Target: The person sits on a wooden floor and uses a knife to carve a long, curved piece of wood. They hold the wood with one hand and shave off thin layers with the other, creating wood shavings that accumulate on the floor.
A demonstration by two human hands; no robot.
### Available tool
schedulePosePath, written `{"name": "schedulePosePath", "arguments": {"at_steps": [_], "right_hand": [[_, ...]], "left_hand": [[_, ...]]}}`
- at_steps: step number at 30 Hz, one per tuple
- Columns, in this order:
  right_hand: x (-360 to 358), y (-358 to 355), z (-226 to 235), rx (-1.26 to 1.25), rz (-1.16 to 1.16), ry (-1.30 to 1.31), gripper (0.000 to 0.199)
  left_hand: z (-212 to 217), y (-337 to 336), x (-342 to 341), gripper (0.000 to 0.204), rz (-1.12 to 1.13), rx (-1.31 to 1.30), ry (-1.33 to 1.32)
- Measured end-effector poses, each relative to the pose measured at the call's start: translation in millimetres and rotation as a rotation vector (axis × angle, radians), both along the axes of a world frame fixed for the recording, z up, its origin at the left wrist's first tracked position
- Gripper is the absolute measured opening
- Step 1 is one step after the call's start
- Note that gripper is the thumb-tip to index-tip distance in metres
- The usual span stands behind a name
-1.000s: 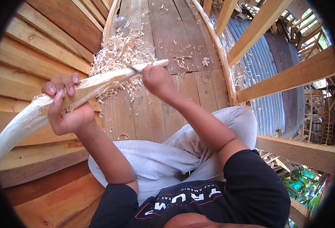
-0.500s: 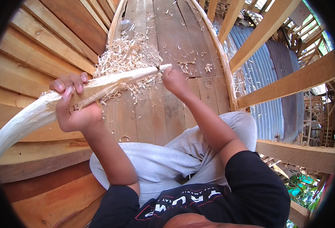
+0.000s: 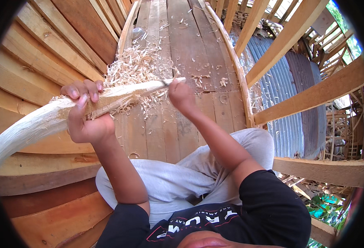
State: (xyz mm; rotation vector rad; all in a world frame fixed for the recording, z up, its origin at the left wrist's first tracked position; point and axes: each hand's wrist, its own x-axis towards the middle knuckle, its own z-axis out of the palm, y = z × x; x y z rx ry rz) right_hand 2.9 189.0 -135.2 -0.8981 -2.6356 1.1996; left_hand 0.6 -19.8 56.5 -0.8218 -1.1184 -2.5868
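Observation:
A long, curved, pale piece of wood [image 3: 29, 126] reaches from the left rim to a thin end in front of me, its bark stripped away. My left hand [image 3: 91, 126] grips its middle, thumb and fingers wrapped round it. Near the thin end, my right hand [image 3: 181, 97] is closed on a knife; only a short dark stretch of the blade [image 3: 165, 83] shows, lying against the wood. The handle is hidden in the fist. Loose wood shavings [image 3: 132, 66] are heaped just beyond the piece.
I sit cross-legged on a plank floor [image 3: 182, 140]. Stacked boards [image 3: 37, 78] stand close on my left. A wooden railing [image 3: 314, 101] runs along the right, with corrugated metal sheets [image 3: 287, 128] past it. A small round container [image 3: 137, 33] lies on the far floor.
My right hand has moved a little left and down along the wood, with the blade now flatter against it. The left hand keeps its grip.

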Motion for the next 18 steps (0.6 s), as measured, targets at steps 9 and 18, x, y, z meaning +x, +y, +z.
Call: {"name": "schedulePosePath", "arguments": {"at_steps": [9,18], "right_hand": [[22.6,-47.7,62.2,-0.117,0.268,0.157,0.057],[8.6,16.3,-18.2,-0.102,-0.137,-0.075,0.058]], "left_hand": [[0.5,-0.7,0.3,0.021,0.017,0.003,0.010],[0.9,2.4,2.2,0.022,0.021,0.012,0.005]]}}
